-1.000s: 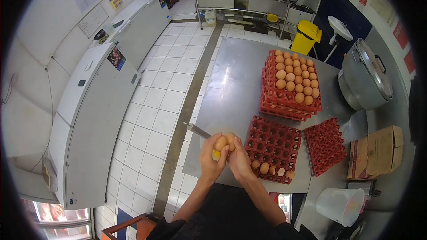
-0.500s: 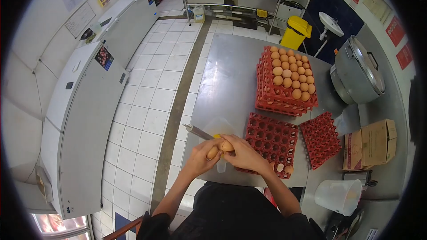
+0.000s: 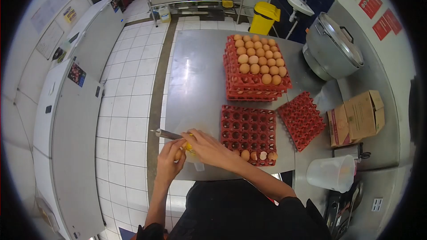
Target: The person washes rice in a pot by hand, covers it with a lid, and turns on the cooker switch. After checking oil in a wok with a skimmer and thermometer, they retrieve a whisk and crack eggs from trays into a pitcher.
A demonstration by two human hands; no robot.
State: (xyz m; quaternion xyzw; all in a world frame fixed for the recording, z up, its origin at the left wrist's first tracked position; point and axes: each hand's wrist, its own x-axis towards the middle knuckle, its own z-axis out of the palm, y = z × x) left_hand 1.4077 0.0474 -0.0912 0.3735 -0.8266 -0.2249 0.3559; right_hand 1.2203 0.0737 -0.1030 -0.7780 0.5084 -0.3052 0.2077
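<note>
The left hand (image 3: 169, 160) curls its fingers round an egg (image 3: 179, 154), likely light, brittle and best cupped gently about its middle, while just beside it the right hand (image 3: 204, 147) bends, its grip hidden from where I stand.

The eggs (image 3: 254, 69) are orange-brown, a few paler; the trays (image 3: 249, 135) red; the bench (image 3: 191, 71) silver-grey. Near the top, the bin (image 3: 262, 24) is bright yellow. Left of centre, white floor tiles (image 3: 122, 105) form a dark-lined grid.
</note>
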